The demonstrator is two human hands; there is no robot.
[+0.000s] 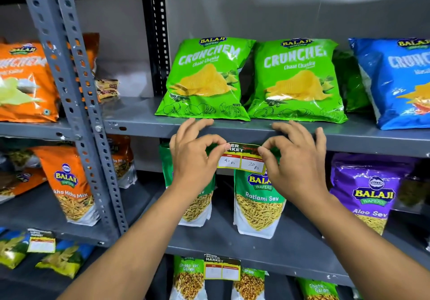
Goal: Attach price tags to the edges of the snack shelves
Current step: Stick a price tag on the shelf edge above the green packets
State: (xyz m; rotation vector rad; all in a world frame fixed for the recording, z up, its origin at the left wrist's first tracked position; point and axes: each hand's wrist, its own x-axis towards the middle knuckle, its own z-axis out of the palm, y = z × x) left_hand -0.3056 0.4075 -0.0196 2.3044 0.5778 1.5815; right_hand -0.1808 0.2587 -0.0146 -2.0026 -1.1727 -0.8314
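My left hand (194, 154) pinches the left end of the price tag (242, 159) between thumb and forefinger, the other fingers spread loose and reaching up to the shelf edge (372, 140), and my right hand (296, 158) pinches the right end the same way with its spare fingers fanned open. The tag sits against the front of that shelf edge, just below the two green chip bags (204, 79), its long side running level along the edge and its printed face toward me, prices upright.
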